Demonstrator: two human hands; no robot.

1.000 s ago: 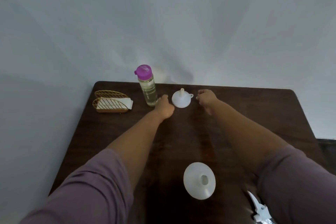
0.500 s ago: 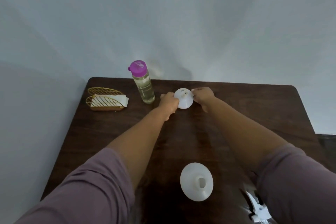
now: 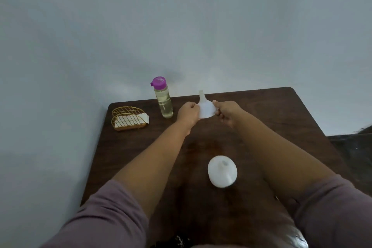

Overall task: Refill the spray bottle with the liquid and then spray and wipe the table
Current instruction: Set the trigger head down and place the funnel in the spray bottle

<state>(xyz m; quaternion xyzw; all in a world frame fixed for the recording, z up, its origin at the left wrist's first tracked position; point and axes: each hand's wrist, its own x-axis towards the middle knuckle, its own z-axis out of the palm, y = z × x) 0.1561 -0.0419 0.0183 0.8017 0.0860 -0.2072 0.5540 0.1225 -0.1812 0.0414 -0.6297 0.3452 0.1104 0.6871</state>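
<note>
A white funnel [image 3: 205, 109] is held above the far part of the dark wooden table [image 3: 281, 123], spout pointing up. My left hand [image 3: 188, 115] pinches its left rim and my right hand [image 3: 226, 112] pinches its right rim. A clear bottle of yellowish liquid with a purple cap [image 3: 163, 97] stands just left of my left hand. The white spray bottle body [image 3: 222, 171], its neck open with no sprayer on it, stands nearer to me between my forearms.
A gold wire holder with white napkins [image 3: 128, 120] sits at the table's far left corner. A grey wall rises behind the table. Dark floor shows past the right edge.
Both hands closed on the funnel's rim and lifted it off the table, spout up. The camera view shifted, so the table now sits further right and lower.
</note>
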